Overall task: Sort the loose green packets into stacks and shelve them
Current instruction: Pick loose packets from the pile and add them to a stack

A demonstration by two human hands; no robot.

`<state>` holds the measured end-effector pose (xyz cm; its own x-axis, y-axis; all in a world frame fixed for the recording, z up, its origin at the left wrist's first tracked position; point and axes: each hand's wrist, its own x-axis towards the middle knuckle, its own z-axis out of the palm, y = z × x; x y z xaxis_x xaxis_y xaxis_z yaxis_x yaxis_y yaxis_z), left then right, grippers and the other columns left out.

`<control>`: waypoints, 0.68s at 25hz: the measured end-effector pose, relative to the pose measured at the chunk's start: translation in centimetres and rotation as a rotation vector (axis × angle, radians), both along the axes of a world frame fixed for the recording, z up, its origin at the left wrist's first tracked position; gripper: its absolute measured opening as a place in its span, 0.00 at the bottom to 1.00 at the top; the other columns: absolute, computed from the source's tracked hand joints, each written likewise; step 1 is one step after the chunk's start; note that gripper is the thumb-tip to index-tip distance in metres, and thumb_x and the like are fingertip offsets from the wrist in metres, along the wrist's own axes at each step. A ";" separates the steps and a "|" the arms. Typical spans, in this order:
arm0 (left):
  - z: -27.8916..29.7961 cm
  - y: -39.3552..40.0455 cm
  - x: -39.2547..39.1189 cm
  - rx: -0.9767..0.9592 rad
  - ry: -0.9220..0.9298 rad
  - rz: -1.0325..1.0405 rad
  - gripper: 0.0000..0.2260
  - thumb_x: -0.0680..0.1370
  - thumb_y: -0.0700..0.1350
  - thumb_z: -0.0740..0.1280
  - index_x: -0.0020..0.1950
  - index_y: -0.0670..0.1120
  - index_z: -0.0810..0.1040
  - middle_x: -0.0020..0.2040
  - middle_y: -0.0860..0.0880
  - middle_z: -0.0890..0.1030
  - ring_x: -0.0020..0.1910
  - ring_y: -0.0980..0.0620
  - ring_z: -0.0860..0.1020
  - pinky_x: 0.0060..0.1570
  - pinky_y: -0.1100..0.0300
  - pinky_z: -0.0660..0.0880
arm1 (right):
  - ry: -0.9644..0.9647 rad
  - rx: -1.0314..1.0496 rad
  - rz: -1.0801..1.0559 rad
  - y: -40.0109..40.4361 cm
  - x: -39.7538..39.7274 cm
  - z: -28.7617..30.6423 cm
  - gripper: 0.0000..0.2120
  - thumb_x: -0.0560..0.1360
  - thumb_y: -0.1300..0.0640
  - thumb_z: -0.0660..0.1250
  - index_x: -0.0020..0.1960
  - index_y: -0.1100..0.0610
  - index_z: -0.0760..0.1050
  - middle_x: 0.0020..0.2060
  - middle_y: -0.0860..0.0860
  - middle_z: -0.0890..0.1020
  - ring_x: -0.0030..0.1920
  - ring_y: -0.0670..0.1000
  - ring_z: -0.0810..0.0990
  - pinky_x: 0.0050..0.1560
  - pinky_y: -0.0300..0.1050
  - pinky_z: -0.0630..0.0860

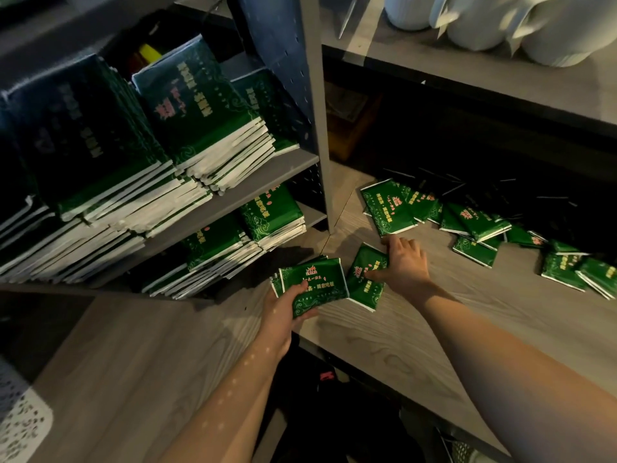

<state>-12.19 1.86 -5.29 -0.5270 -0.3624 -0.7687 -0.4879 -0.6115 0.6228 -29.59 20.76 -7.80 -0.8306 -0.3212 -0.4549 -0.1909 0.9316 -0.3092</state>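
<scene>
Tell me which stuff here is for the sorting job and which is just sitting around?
For the job: small stack of green foil packets in the left hand; single green packet under the right hand; loose green packets; shelved stacks.
Just there: white ceramic jugs.

The left hand [283, 312] holds a small stack of flat green printed packets [312, 285]; the right hand [405, 264] presses one green packet [365, 279] on the pale wood-grain surface [467, 312].

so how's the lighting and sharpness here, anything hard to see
Head view: dim overall; the loose packets fade into black shadow at the shelf's rear; upper-left shelved stacks are dark and blurred; wide-angle bends the shelf edges; both hands' packets are lit and legible.
</scene>
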 end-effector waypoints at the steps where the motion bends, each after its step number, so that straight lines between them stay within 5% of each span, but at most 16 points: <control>1: -0.1 -0.1 0.1 0.004 -0.010 0.005 0.12 0.78 0.43 0.71 0.61 0.43 0.80 0.59 0.41 0.84 0.54 0.45 0.84 0.42 0.54 0.82 | -0.039 0.013 -0.013 -0.1 -0.2 -0.1 0.33 0.67 0.39 0.76 0.66 0.51 0.70 0.60 0.52 0.76 0.63 0.55 0.69 0.64 0.52 0.67; 3: -0.2 -0.1 0.2 0.011 -0.010 0.002 0.12 0.79 0.43 0.70 0.61 0.43 0.80 0.60 0.42 0.83 0.56 0.44 0.83 0.44 0.53 0.82 | -0.159 -0.035 -0.064 0.1 -0.3 -0.1 0.26 0.69 0.42 0.76 0.61 0.52 0.75 0.54 0.52 0.79 0.59 0.55 0.74 0.60 0.49 0.72; 7: -0.6 -0.2 0.2 0.007 -0.002 -0.034 0.16 0.78 0.44 0.71 0.66 0.44 0.78 0.60 0.43 0.83 0.57 0.44 0.83 0.46 0.53 0.82 | -0.277 -0.449 -0.386 1.7 1.4 1.0 0.09 0.74 0.56 0.74 0.51 0.57 0.77 0.39 0.51 0.81 0.38 0.50 0.78 0.31 0.34 0.72; 10: -0.3 0.2 -0.7 0.042 -0.061 -0.113 0.16 0.77 0.48 0.72 0.63 0.47 0.80 0.63 0.47 0.80 0.58 0.48 0.81 0.57 0.48 0.80 | -0.319 -0.864 -0.813 4.3 3.0 3.3 0.04 0.77 0.62 0.70 0.50 0.58 0.77 0.43 0.54 0.82 0.38 0.51 0.80 0.33 0.40 0.76; 13: 0.3 1.2 -2.3 0.035 -0.010 -0.221 0.09 0.79 0.46 0.70 0.58 0.48 0.82 0.63 0.46 0.81 0.48 0.53 0.85 0.47 0.54 0.81 | -0.358 -1.163 -1.151 7.0 4.6 6.5 0.02 0.77 0.64 0.67 0.48 0.59 0.77 0.39 0.53 0.84 0.38 0.51 0.81 0.32 0.42 0.76; 17: 2.7 4.3 -5.3 0.014 0.053 -0.311 0.23 0.74 0.45 0.76 0.65 0.40 0.74 0.64 0.40 0.79 0.55 0.42 0.83 0.42 0.53 0.81 | -0.360 -1.279 -1.147 8.4 7.2 9.7 0.04 0.77 0.65 0.66 0.52 0.61 0.78 0.39 0.51 0.86 0.41 0.48 0.85 0.35 0.41 0.79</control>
